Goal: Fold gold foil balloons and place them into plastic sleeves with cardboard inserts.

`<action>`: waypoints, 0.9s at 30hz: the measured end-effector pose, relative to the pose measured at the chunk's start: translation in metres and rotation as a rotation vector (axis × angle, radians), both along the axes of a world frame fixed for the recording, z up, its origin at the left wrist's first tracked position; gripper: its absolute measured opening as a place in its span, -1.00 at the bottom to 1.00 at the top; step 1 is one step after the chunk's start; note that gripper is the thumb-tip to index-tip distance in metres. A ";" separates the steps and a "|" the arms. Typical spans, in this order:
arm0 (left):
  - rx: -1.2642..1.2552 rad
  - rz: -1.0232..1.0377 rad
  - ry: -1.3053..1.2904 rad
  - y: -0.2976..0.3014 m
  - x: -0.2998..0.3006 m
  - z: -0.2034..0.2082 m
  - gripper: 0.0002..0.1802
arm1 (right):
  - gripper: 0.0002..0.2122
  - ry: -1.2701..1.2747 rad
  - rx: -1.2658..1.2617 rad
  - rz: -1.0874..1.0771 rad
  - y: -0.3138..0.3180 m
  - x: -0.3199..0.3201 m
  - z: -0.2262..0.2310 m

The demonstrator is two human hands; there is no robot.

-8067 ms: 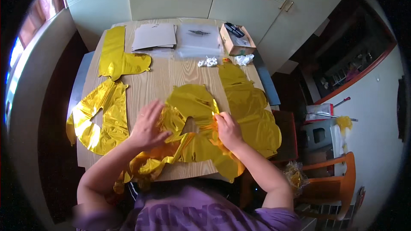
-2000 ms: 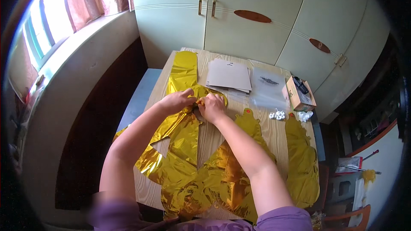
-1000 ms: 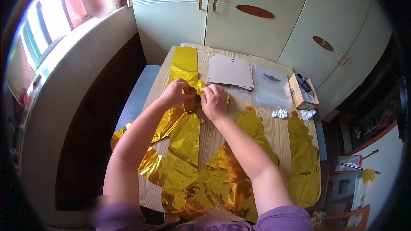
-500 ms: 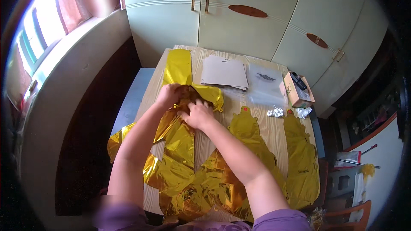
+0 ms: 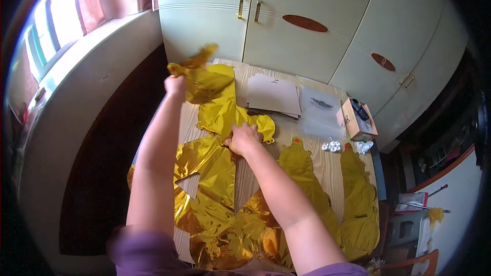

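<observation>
My left hand (image 5: 176,88) is closed on a loose part of a flat gold foil balloon (image 5: 204,85), lifted off the table at the far left. The raised foil is crumpled and its tip smeared by motion. My right hand (image 5: 244,142) is on the foil near the table's middle, thumb and bent fingers closed at the balloon's edge. Below lies more gold foil (image 5: 217,184), with a triangular hole showing the wood. Two further flat gold balloons, one right of centre (image 5: 302,174) and one at the right (image 5: 358,199), have red dots at their tops.
At the back of the wooden table (image 5: 327,174) lie a stack of grey cards (image 5: 273,94) and clear plastic sleeves (image 5: 319,110). A box with black items (image 5: 360,117) stands at the right, near small white rolls (image 5: 331,146) and crumpled white plastic (image 5: 364,147). Pale cabinets (image 5: 302,46) rise behind.
My left hand has moved up and left, lifting the foil from the table's middle. My right hand stays near the middle, slightly lower in view. The view has shifted a little.
</observation>
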State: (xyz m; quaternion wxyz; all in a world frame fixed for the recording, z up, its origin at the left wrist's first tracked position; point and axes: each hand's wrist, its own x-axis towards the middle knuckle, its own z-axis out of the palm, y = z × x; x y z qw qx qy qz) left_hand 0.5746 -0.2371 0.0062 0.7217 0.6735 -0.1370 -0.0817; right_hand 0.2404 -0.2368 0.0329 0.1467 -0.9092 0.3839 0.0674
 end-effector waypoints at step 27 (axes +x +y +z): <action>0.497 -0.810 -1.258 0.252 -0.373 0.224 -0.71 | -0.72 -0.472 -0.623 0.681 0.122 -0.225 0.215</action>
